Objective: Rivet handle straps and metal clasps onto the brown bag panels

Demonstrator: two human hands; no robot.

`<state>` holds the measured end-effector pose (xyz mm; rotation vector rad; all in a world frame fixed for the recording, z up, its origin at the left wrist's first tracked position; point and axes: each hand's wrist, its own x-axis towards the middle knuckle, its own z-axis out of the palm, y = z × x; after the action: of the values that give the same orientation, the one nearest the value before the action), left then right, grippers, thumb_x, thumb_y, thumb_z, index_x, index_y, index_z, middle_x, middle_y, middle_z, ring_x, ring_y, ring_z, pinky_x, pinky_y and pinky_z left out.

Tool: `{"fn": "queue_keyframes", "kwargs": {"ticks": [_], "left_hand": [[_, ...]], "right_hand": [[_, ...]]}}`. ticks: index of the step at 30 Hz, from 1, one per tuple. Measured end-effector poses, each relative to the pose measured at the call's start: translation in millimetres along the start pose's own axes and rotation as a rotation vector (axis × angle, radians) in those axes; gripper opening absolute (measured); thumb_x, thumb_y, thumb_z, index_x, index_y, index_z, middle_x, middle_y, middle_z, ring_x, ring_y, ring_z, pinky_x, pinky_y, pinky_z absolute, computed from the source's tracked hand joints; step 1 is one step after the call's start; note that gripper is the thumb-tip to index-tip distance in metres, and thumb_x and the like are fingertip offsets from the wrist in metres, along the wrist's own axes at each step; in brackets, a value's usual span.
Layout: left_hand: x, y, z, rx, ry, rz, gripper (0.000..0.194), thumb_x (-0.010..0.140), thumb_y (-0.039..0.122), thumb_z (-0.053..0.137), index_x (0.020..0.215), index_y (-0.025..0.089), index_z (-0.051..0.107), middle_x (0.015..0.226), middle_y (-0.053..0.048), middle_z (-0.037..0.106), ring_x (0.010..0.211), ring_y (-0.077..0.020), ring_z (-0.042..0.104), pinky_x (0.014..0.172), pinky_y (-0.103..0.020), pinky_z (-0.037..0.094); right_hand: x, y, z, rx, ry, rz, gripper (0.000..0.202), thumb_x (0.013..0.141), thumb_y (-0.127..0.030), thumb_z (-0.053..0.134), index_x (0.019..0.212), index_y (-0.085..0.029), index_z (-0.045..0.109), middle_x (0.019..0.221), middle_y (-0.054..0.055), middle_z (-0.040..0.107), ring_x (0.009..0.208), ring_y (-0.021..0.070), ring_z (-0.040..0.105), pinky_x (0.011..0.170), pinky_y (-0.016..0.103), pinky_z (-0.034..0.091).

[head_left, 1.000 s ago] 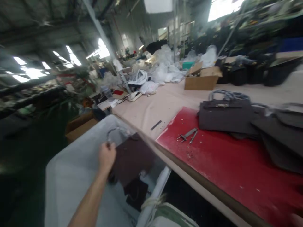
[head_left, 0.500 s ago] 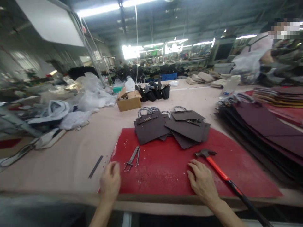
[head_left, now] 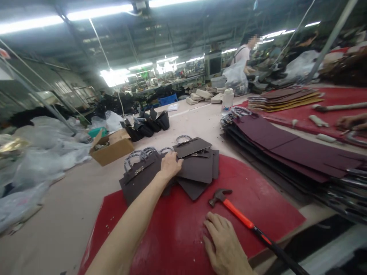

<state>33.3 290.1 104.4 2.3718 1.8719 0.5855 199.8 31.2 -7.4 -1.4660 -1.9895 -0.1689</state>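
My left hand (head_left: 169, 166) is stretched over a pile of dark brown bag panels, its fingers apart and the tips at the near edge of the upper panel (head_left: 193, 147). Wrapped handles and metal fittings show on these panels. Another bag panel (head_left: 140, 175) lies left of the hand, partly behind my forearm. My right hand (head_left: 222, 238) rests on the red mat (head_left: 243, 183) with loosely bent, spread fingers and nothing in it. Just beyond it lies a claw hammer (head_left: 239, 214) with an orange and black handle, not touched by the hand.
A long stack of maroon and black panels (head_left: 286, 141) runs along the right. At the back left stand an open cardboard box (head_left: 113, 149) and black bags (head_left: 146, 124). Plastic wrapping (head_left: 43, 149) heaps at the left. Another person's hand (head_left: 351, 122) is at the far right.
My left hand has moved from the mat's near left edge forward and right onto the panels. The view has swung right and tilted. My right hand stays on the mat near the hammer.
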Motion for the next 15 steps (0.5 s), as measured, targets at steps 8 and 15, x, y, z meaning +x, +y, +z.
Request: {"fn": "queue_keyframes", "kwargs": {"ticks": [8, 15], "left_hand": [[55, 36, 44.4, 0.325, -0.272, 0.123, 0.029, 0.094, 0.023, 0.046, 0.116, 0.008, 0.058, 0.118, -0.022, 0.061, 0.111, -0.0315, 0.064, 0.097, -0.044, 0.049], [87, 36, 25.9, 0.465, -0.319, 0.165, 0.031, 0.087, 0.007, 0.044, 0.112, 0.013, 0.060, 0.108, -0.019, 0.071, 0.102, -0.0274, 0.070, 0.092, -0.037, 0.051]], "right_hand": [[-2, 14, 20, -0.074, 0.094, -0.096, 0.034, 0.075, -0.022, 0.061, 0.109, -0.022, 0.061, 0.112, 0.006, 0.072, 0.096, 0.0243, 0.063, 0.086, 0.037, 0.044], [-7, 15, 38, -0.103, 0.074, -0.064, 0.032, 0.082, -0.045, 0.066, 0.106, -0.025, 0.062, 0.108, 0.004, 0.075, 0.091, 0.0232, 0.063, 0.083, 0.037, 0.045]]}}
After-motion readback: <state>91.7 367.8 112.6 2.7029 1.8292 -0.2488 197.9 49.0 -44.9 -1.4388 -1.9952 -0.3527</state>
